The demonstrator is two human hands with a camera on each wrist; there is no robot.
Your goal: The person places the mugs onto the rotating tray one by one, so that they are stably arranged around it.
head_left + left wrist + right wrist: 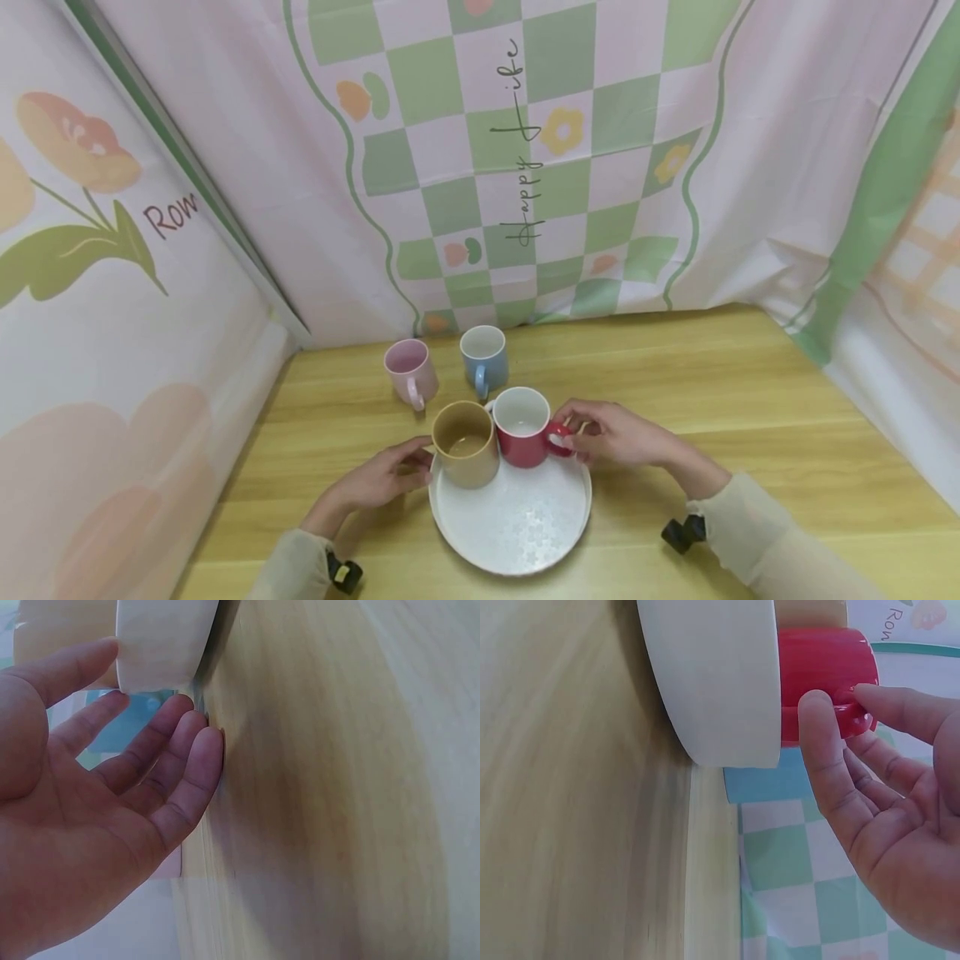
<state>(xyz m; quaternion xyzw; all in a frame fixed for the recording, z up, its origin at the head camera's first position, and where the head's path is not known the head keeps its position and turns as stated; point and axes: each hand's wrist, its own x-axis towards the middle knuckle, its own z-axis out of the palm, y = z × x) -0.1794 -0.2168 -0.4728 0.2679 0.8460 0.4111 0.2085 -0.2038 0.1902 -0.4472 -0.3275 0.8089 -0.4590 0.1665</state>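
Observation:
A round white tray (517, 529) sits on the wooden table. On its far part stand a tan mug (468, 454) and, to the right, a red mug (522, 446) with a white inside. My right hand (611, 433) is at the red mug, with thumb and a finger pinching its handle (853, 716); the other fingers curl behind. My left hand (378, 475) lies at the left edge of the tray, beside the tan mug. In the left wrist view its fingers (196, 761) are loosely bent, holding nothing, and one fingertip meets the tray wall (161, 649).
Behind the tray stand a pink mug (412, 375) and a light blue mug (485, 362), handles toward me. A printed cloth (525, 167) hangs along the table's back edge, with more cloth at the left and right sides. Bare wood (750, 400) extends to the right.

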